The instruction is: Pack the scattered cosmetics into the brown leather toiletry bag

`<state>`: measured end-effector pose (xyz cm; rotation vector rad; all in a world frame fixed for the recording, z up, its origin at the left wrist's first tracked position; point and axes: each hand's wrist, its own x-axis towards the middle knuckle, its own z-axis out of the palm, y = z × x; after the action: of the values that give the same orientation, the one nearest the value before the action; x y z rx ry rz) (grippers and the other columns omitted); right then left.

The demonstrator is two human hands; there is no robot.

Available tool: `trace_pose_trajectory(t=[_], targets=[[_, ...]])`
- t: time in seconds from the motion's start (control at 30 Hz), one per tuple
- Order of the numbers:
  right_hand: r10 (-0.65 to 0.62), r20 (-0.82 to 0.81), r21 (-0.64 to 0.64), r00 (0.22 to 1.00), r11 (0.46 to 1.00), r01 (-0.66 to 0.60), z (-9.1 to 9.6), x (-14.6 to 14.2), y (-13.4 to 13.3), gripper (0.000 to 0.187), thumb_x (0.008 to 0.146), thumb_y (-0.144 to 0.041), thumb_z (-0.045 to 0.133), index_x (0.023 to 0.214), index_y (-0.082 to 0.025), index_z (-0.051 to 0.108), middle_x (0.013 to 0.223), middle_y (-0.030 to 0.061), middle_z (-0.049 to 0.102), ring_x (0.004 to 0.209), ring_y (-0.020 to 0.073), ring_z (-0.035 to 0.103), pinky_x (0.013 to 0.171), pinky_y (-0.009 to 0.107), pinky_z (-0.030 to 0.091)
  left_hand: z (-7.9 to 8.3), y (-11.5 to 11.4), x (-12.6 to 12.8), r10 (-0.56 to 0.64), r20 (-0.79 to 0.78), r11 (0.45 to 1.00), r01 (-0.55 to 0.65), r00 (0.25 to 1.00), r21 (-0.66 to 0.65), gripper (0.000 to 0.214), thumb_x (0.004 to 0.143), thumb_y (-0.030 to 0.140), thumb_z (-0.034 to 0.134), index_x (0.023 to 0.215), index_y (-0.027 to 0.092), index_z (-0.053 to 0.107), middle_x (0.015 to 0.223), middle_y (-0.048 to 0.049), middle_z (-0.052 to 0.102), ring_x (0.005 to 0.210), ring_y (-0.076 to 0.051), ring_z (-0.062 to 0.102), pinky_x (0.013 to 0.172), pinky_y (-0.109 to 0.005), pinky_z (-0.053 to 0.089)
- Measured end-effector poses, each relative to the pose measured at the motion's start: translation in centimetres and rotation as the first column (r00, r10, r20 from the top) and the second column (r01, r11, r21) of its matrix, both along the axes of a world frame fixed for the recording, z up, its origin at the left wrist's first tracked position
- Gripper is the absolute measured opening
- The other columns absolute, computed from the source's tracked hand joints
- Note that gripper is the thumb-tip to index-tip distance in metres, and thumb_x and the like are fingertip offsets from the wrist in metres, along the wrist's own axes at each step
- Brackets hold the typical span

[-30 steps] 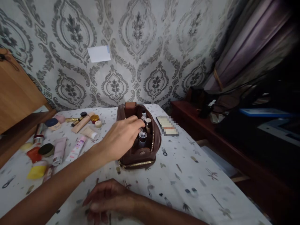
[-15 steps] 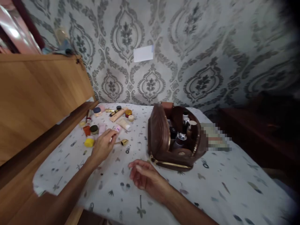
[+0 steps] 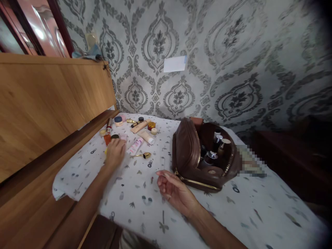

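My left hand [image 3: 116, 152] reaches over the small cosmetics at the left, its fingers bent down and their tips hidden. It partly covers a dark-lidded jar [image 3: 114, 137] and nearly all of a yellow item. Close by lie an orange container [image 3: 107, 139], a pink-and-white tube [image 3: 135, 146] and a gold spoon-shaped piece [image 3: 146, 155]. My right hand [image 3: 176, 193] rests in front of the bag, palm turned sideways, with its fingers loosely curled, apart and holding nothing. The brown cosmetic bag [image 3: 185, 148] stands unzipped, with several bottles [image 3: 211, 157] inside.
Farther back lie a beige tube [image 3: 140, 126], a cream tube [image 3: 146, 137], a blue-lidded jar [image 3: 118, 121] and an amber jar [image 3: 151, 126]. A wooden panel [image 3: 54, 93] borders the left side of the patterned cloth [image 3: 124, 207]. Patterned wallpaper [image 3: 176, 34] covers the wall behind.
My left hand has moved off the pink-and-white tube, which now lies uncovered, and over toward the dark-lidded jar and yellow item. The view has shifted left; my right hand keeps its loose curl.
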<state>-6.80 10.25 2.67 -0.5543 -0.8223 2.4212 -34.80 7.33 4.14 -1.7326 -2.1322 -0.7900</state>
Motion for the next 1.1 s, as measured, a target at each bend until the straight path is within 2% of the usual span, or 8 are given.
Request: trace_pose_trajectory(t=[0.1,0.2,0.5,0.67,0.77,0.9,1.0,1.1], targets=[[0.002,-0.002,0.005,1.000,1.000,-0.001,0.0,0.1,0.0,0.035,0.066,-0.037,0.087,0.088,-0.014,0.074,0.067,0.0013,0.065,0.053,0.0063,0.049,0.044,0.017,0.025,0.0,0.8,3.1,-0.246,-0.034,0.964,0.241,0.969,-0.109,0.026,0.098,0.025,0.040,0.107,0.017,0.063,0.106,-0.0118,0.063,0.104,-0.027,0.053,0.095,-0.041,0.043],[0.001,-0.004,0.007,1.000,1.000,-0.001,0.0,0.1,-0.1,0.035,0.066,-0.037,0.086,0.089,-0.014,0.073,0.067,0.0010,0.065,0.052,0.0062,0.049,0.043,0.018,0.023,-0.1,1.8,5.4,-0.381,-0.008,0.901,0.369,0.925,-0.230,0.022,0.097,0.031,0.048,0.109,0.018,0.061,0.108,-0.0101,0.061,0.105,-0.026,0.054,0.094,-0.040,0.043],[0.019,-0.010,0.017,1.000,1.000,-0.019,-0.4,0.2,0.1,0.039,0.065,-0.041,0.087,0.089,-0.014,0.072,0.065,0.0004,0.068,0.050,0.0066,0.054,0.044,0.018,0.026,0.8,3.5,6.6,-0.375,0.091,0.811,0.375,0.922,-0.449,0.014,0.091,0.027,0.049,0.090,0.021,0.061,0.092,-0.0063,0.060,0.090,-0.024,0.058,0.073,-0.032,0.042],[0.022,-0.018,0.011,1.000,1.000,-0.022,-0.5,0.3,0.1,0.041,0.062,-0.040,0.088,0.087,-0.013,0.071,0.065,0.0000,0.069,0.049,0.0067,0.054,0.044,0.018,0.026,3.2,3.7,6.8,-0.406,0.234,0.820,0.466,0.883,-0.332,0.016,0.088,0.030,0.048,0.089,0.022,0.061,0.083,-0.0028,0.063,0.079,-0.021,0.058,0.069,-0.030,0.042],[0.027,-0.012,0.007,1.000,1.000,-0.027,-0.5,0.3,0.2,0.042,0.061,-0.041,0.088,0.086,-0.013,0.071,0.065,0.0002,0.069,0.049,0.0068,0.055,0.044,0.018,0.027,5.1,3.8,7.4,-0.435,0.479,0.815,0.559,0.763,-0.151,0.021,0.087,0.037,0.054,0.096,0.021,0.062,0.087,-0.0023,0.065,0.080,-0.019,0.059,0.070,-0.028,0.045],[0.028,-0.025,0.018,0.999,0.999,-0.027,-0.8,0.3,0.3,0.041,0.063,-0.042,0.087,0.087,-0.013,0.071,0.065,0.0002,0.068,0.049,0.0068,0.054,0.044,0.018,0.024,7.0,4.2,8.5,-0.481,0.730,0.783,0.613,0.486,0.108,0.033,0.083,0.041,0.064,0.108,0.020,0.063,0.088,-0.0025,0.064,0.079,-0.017,0.059,0.068,-0.027,0.049],[0.018,-0.025,0.017,1.000,1.000,-0.018,-0.9,0.3,0.4,0.040,0.066,-0.043,0.085,0.090,-0.013,0.071,0.066,0.0003,0.068,0.050,0.0069,0.053,0.045,0.018,0.025,7.2,4.7,9.1,-0.521,0.815,0.720,0.644,0.254,0.259,0.037,0.082,0.040,0.068,0.113,0.020,0.063,0.085,-0.0019,0.064,0.078,-0.016,0.059,0.070,-0.027,0.051],[-0.033,-0.034,-0.008,0.999,0.999,0.033,-0.8,0.3,0.5,0.043,0.068,-0.046,0.084,0.095,-0.014,0.072,0.067,0.0002,0.068,0.052,0.0065,0.053,0.046,0.018,0.028,6.3,4.9,9.4,-0.492,0.867,0.666,0.673,0.072,0.322,0.037,0.080,0.039,0.071,0.111,0.019,0.065,0.089,-0.0044,0.066,0.084,-0.017,0.062,0.071,-0.028,0.051]])
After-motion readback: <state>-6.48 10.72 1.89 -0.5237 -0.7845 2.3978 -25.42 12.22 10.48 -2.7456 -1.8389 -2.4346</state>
